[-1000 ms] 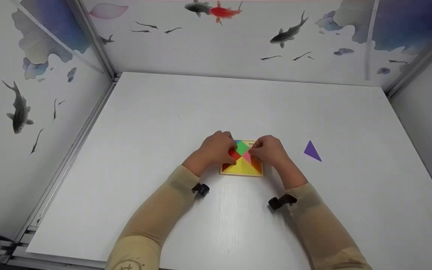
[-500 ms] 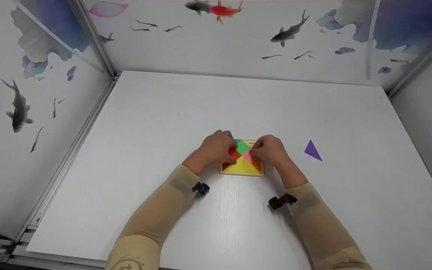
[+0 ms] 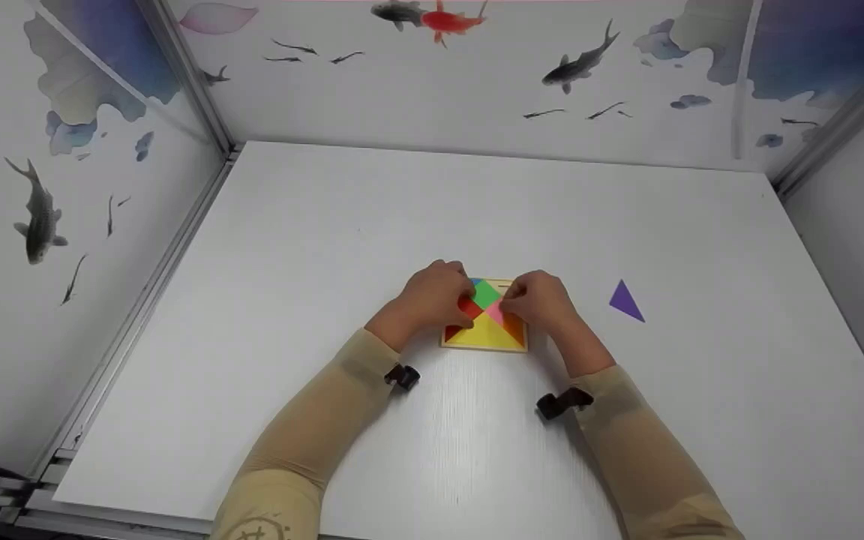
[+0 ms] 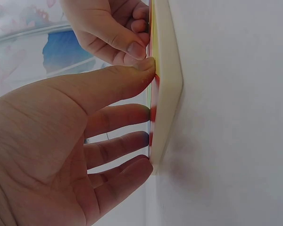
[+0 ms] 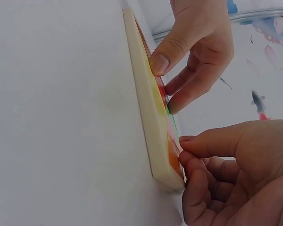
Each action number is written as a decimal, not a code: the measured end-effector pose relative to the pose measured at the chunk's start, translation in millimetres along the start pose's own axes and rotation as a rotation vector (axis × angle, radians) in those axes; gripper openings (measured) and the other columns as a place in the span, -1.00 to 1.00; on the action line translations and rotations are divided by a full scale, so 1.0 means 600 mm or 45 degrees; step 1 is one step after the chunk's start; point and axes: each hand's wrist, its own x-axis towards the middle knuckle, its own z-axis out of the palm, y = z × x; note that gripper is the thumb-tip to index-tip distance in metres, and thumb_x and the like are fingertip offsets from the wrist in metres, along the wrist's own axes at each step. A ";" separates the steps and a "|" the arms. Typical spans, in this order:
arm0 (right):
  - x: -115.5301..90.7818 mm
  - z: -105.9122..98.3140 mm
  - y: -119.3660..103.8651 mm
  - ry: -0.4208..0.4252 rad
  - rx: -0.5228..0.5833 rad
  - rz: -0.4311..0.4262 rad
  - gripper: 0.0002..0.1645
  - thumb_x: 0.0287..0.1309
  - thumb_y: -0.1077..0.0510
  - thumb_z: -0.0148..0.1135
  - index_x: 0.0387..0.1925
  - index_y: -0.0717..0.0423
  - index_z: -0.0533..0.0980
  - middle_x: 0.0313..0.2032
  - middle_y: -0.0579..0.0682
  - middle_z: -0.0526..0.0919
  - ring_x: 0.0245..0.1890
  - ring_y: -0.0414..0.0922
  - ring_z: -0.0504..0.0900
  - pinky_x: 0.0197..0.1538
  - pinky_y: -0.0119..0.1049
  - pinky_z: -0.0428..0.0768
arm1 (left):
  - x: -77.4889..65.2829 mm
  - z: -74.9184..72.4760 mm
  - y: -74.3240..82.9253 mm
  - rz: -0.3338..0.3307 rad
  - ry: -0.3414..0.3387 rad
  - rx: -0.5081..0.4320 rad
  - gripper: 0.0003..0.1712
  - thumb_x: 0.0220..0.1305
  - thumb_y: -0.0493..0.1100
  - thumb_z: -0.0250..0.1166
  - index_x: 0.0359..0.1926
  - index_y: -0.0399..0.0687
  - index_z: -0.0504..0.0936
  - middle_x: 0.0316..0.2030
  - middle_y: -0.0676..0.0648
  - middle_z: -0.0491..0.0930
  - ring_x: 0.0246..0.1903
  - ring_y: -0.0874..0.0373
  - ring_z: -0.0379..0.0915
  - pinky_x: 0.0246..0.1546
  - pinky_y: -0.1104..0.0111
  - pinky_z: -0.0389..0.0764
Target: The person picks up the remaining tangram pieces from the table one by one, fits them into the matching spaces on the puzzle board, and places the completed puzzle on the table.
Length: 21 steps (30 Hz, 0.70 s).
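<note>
Last second: hardly anything changes in the head view; both hands stay at the tray and the purple triangle keeps its place on the bench.
What that means: probably a slow, careful adjustment of the pieces in place, with the purple triangle not yet in the tray.
Left hand [image 3: 436, 296]: thumb and fingers spread well apart and fairly straight, tips touching the tray and its pieces from the left; it steadies more than it grasps, by the look of it.
Right hand [image 3: 541, 300]: fingers curled, thumb and forefinger brought together; they seem to pinch the edge of the pink piece, though the fingertips hide much of the contact.
Tray [image 3: 484, 349]: between the two hands, flat on the bench [image 3: 327, 225]; a shallow square with a pale wooden rim and thick, cream-coloured sides in the wrist views.
Pink piece [image 3: 495, 312]: just left of the right hand's fingertips, partly covered by them.
Green piece [image 3: 486, 294]: between the fingertips of both hands, set like a diamond.
Red piece [image 3: 469, 307]: under the left hand, showing between thumb and fingers.
Yellow piece [image 3: 486, 335]: a large triangle on the near side of both hands.
Orange piece [image 3: 514, 328]: just nearer than the right hand's fingertips, in the near right corner.
Blue piece [image 3: 477, 281]: only a sliver, beside the left hand's fingertips.
Bare wood: a pale patch with a short dark mark, just beyond the right hand's fingertips.
Purple triangle [image 3: 627, 302]: out to the right of the right hand, well apart from it.
</note>
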 end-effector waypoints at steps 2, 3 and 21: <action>0.000 0.000 -0.002 -0.008 0.000 0.016 -0.83 0.29 0.08 0.43 -0.24 0.12 0.72 -0.26 0.05 0.69 -0.24 -0.03 0.57 -0.21 -0.34 0.59 | 0.000 -0.001 0.000 0.000 -0.001 -0.001 -0.49 0.19 0.13 0.57 0.09 0.02 0.80 -0.02 -0.07 0.61 -0.03 0.01 0.45 0.01 0.19 0.61; 0.000 0.000 -0.003 -0.013 -0.001 0.024 -0.83 0.30 0.08 0.43 -0.23 0.12 0.72 -0.25 0.05 0.69 -0.24 -0.03 0.58 -0.21 -0.34 0.60 | 0.001 -0.001 0.001 0.000 -0.002 -0.001 -0.49 0.19 0.13 0.56 0.09 0.02 0.80 -0.02 -0.07 0.61 -0.03 0.01 0.45 0.01 0.19 0.61; 0.001 -0.001 -0.005 -0.028 0.007 0.026 -0.81 0.33 0.07 0.42 -0.18 0.12 0.73 -0.23 0.06 0.69 -0.22 -0.02 0.58 -0.17 -0.32 0.60 | 0.002 -0.002 -0.002 -0.016 -0.013 -0.030 -0.48 0.17 0.13 0.58 0.10 0.03 0.80 -0.01 -0.06 0.61 -0.01 0.02 0.44 0.04 0.20 0.60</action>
